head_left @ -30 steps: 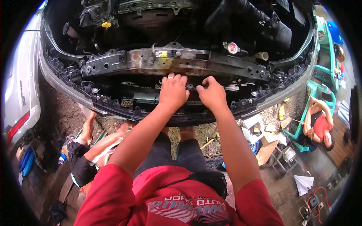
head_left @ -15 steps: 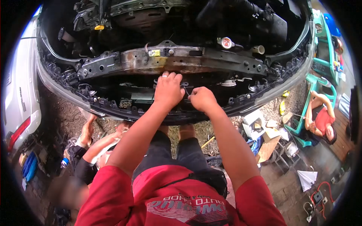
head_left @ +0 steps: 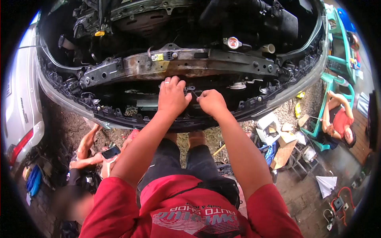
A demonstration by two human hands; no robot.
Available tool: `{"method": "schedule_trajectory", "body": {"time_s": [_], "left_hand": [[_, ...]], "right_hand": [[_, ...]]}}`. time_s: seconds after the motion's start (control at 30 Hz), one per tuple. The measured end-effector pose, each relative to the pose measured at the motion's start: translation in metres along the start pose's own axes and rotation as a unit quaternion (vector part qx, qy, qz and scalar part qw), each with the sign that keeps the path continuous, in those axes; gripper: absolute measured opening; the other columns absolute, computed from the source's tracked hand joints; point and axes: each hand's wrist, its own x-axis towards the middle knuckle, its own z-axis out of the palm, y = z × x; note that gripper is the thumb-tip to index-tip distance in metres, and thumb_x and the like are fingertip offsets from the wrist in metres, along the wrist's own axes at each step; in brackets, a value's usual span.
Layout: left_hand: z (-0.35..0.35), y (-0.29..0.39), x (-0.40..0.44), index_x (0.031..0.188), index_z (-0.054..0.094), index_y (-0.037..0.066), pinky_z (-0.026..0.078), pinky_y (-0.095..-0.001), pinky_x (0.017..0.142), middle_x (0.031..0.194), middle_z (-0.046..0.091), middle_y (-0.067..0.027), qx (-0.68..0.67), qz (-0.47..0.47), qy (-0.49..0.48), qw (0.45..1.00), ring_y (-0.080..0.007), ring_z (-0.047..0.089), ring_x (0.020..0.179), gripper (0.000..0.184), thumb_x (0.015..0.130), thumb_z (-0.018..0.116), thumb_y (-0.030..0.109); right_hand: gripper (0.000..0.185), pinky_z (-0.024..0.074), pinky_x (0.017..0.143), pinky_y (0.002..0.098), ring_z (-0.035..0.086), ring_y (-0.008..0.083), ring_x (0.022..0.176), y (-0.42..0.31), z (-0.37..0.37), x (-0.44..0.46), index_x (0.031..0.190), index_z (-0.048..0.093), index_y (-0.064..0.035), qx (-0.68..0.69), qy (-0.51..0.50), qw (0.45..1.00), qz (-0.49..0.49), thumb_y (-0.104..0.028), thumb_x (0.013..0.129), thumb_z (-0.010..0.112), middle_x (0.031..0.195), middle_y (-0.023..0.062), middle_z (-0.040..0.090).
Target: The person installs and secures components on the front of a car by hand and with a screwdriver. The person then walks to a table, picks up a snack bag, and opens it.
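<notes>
My left hand (head_left: pixel 173 95), with a ring on one finger, reaches over a dark bracket (head_left: pixel 191 88) under the rusty metal crossbar (head_left: pixel 174 66) at the front of an open car bay. Its fingers are curled, and what they grip is hidden. Just to the right, my right hand (head_left: pixel 211 104) is closed in a pinch on a thin dark piece (head_left: pixel 195 94) that points toward the bracket. A round metal horn (head_left: pixel 238 85) sits right of my hands. The black bumper frame (head_left: pixel 186 123) passes below my wrists.
A radiator cap (head_left: pixel 232 43) stands behind the crossbar. At the lower left a seated person holds a phone (head_left: pixel 111 152). Another person in a red shirt (head_left: pixel 342 123) sits at the right by a green chair (head_left: pixel 326 81). A white car (head_left: pixel 24 99) stands at the left.
My right hand has moved down and left, and the thin piece now shows at its fingertips. The view has shifted slightly. A phone has appeared in the left person's hands.
</notes>
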Motion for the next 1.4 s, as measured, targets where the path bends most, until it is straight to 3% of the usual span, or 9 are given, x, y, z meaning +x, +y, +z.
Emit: {"method": "schedule_trajectory", "body": {"time_s": [0.17, 0.33, 0.53, 0.63, 0.97, 1.17, 1.4], "left_hand": [[0.001, -0.006, -0.001, 0.109, 0.078, 0.006, 0.047, -0.0467, 0.104, 0.113, 0.067, -0.0121, -0.044, -0.001, 0.002, 0.999, -0.0345, 0.060, 0.116, 0.039, 0.079, 0.083, 0.031], [0.004, -0.004, 0.000, 0.111, 0.078, 0.007, 0.047, -0.0468, 0.103, 0.114, 0.068, -0.0121, -0.030, 0.006, 0.008, 0.999, -0.0345, 0.061, 0.115, 0.041, 0.078, 0.083, 0.030], [0.004, -0.006, -0.001, 0.113, 0.077, 0.007, 0.048, -0.0460, 0.103, 0.114, 0.069, -0.0109, -0.009, 0.013, 0.008, 1.000, -0.0341, 0.062, 0.115, 0.044, 0.077, 0.084, 0.030], [0.006, -0.005, 0.000, 0.113, 0.076, 0.007, 0.048, -0.0460, 0.102, 0.114, 0.068, -0.0111, -0.022, 0.012, 0.006, 1.000, -0.0341, 0.062, 0.115, 0.044, 0.077, 0.084, 0.030], [0.001, 0.006, 0.003, 0.109, 0.068, 0.003, 0.049, -0.0463, 0.104, 0.114, 0.064, -0.0146, 0.005, -0.019, -0.005, 1.000, -0.0358, 0.060, 0.115, 0.046, 0.077, 0.084, 0.033], [0.007, 0.012, 0.006, 0.105, 0.069, 0.006, 0.046, -0.0447, 0.107, 0.114, 0.064, -0.0129, 0.047, -0.046, -0.024, 0.998, -0.0323, 0.060, 0.118, 0.042, 0.079, 0.083, 0.036], [0.008, 0.006, 0.003, 0.101, 0.067, 0.003, 0.049, -0.0462, 0.104, 0.110, 0.064, -0.0163, 0.021, -0.026, 0.001, 0.999, -0.0371, 0.060, 0.114, 0.042, 0.076, 0.084, 0.032]], "right_hand": [[0.026, 0.0563, 0.094, 0.0458, 0.073, 0.0384, 0.105, -0.001, -0.004, 0.000, 0.103, 0.082, -0.0106, 0.020, -0.024, 1.000, 0.001, -0.033, 0.090, 0.077, 0.105, 0.0182, 0.078], [0.022, 0.0568, 0.097, 0.0467, 0.072, 0.0378, 0.111, -0.008, -0.003, -0.001, 0.105, 0.082, -0.0122, -0.106, -0.040, 0.992, -0.055, -0.027, 0.091, 0.072, 0.112, 0.0171, 0.077], [0.029, 0.0559, 0.104, 0.0443, 0.068, 0.0340, 0.124, -0.009, -0.007, 0.011, 0.117, 0.080, -0.0136, -0.154, -0.059, 0.986, -0.009, -0.023, 0.093, 0.068, 0.130, 0.0127, 0.074], [0.031, 0.0553, 0.105, 0.0443, 0.067, 0.0336, 0.127, -0.006, -0.007, 0.018, 0.121, 0.079, -0.0124, -0.160, -0.069, 0.985, -0.003, -0.022, 0.093, 0.067, 0.134, 0.0149, 0.072], [0.034, 0.0560, 0.104, 0.0453, 0.068, 0.0363, 0.126, -0.003, 0.003, 0.040, 0.120, 0.079, -0.0066, -0.187, -0.062, 0.980, 0.024, -0.023, 0.093, 0.067, 0.130, 0.0200, 0.073], [0.032, 0.0559, 0.103, 0.0459, 0.069, 0.0383, 0.120, 0.005, -0.016, 0.030, 0.117, 0.081, -0.0115, -0.161, -0.107, 0.979, -0.067, -0.030, 0.092, 0.072, 0.126, 0.0179, 0.074], [0.024, 0.0565, 0.093, 0.0456, 0.073, 0.0387, 0.104, -0.002, -0.042, 0.010, 0.103, 0.082, -0.0094, -0.048, -0.148, 0.987, -0.049, -0.029, 0.091, 0.077, 0.106, 0.0198, 0.077]]}}
